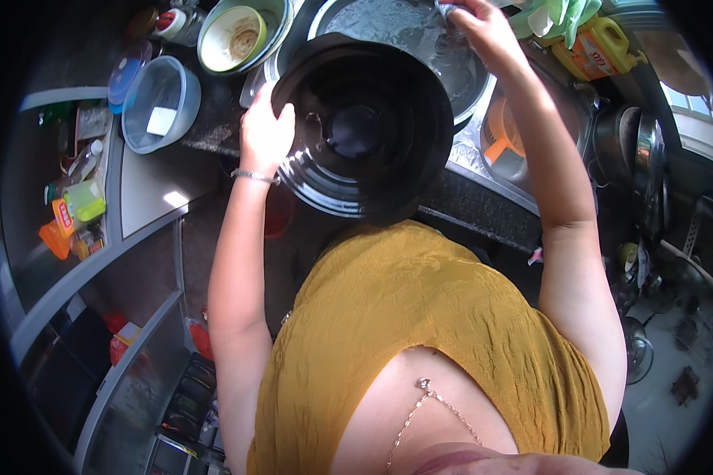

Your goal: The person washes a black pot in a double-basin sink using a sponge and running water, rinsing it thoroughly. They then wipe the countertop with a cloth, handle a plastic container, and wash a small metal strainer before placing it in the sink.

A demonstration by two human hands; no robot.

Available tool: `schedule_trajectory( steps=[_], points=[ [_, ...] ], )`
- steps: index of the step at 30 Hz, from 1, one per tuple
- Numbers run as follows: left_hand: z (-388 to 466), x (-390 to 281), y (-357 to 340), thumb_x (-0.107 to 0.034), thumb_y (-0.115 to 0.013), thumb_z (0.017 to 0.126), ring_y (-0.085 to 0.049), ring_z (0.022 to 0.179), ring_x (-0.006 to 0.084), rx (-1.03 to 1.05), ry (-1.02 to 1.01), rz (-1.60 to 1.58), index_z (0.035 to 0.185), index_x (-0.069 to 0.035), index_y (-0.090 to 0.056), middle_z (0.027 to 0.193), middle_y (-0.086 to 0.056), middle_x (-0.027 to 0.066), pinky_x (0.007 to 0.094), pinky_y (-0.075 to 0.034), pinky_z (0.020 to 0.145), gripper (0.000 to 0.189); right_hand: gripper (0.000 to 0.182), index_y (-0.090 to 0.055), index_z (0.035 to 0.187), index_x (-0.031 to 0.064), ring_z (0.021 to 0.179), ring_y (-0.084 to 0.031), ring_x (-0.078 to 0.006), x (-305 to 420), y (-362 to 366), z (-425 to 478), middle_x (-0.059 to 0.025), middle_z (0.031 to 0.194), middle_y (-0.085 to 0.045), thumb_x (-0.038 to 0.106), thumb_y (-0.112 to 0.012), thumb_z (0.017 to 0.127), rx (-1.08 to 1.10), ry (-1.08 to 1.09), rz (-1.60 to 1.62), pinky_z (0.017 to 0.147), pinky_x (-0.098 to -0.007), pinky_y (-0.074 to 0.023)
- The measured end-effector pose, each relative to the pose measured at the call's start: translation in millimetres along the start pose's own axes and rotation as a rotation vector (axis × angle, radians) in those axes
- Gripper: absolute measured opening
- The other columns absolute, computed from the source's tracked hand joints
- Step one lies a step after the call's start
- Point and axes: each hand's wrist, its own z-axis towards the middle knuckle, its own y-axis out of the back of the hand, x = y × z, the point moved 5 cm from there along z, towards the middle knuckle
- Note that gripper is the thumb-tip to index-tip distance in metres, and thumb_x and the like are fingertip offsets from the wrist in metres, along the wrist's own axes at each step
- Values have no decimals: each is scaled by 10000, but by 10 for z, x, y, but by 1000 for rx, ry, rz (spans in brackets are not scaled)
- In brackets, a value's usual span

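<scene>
My left hand (267, 127) grips the left rim of a large, shiny black round vessel (356, 178), tilted in front of my body; whether it is a pan or a deep lid I cannot tell. Behind it, partly covered, is a metal basin (482, 98) of sudsy water. Over the basin's far right side, my right hand (490, 35) pinches a greyish scrubber (447, 8), cut off by the picture's top edge.
An orange strainer or ladle (505, 133) lies in the sink at right, near a yellow detergent jug (597, 50) and green gloves (561, 15). Stacked bowls (229, 41) and a translucent plastic tub (184, 110) stand left. Pots (624, 154) line the right side.
</scene>
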Motion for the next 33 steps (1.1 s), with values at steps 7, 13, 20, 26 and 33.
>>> schedule_trajectory(
  steps=[7,13,20,26,33],
  points=[
    [47,11,-38,-117,-564,766,-572,969,352,-14,-4,-21,1147,-48,-506,1012,-602,205,384,-441,868,392,358,-534,1134,42,896,-543,-162,363,-1238,-622,-97,973,-579,238,-530,835,420,174,-10,805,-292,-443],
    [-11,-147,-133,-173,-552,796,-584,965,356,11,36,26,1167,-88,-487,1019,-609,199,407,-461,848,386,370,-539,1035,-6,925,-561,-351,59,-2015,-1084,-236,981,-583,307,-415,883,600,-92,-27,818,-391,-428],
    [5,-102,-124,-156,-528,803,-597,935,361,-13,-31,90,1171,-91,-490,997,-615,211,412,-476,839,375,594,-628,1015,74,1118,-503,-227,-39,-1109,-1467,-104,1002,-619,481,-202,944,1103,135,-1561,1080,-519,-51],
    [-40,-123,-83,-142,-537,803,-603,930,349,-48,-16,41,1169,-85,-493,988,-618,207,400,-479,840,372,690,-655,645,94,907,-601,-212,43,-1155,-1509,-58,696,-633,504,-185,939,957,173,-1540,1073,-507,-100],
    [-1,-150,-116,-137,-569,781,-595,934,358,-35,-40,39,1167,-64,-485,983,-611,223,390,-470,839,402,519,-424,1275,9,1156,-451,-306,-384,-2081,-1306,-192,1250,-478,356,-273,920,836,208,-242,1012,-347,-303]
  ],
)
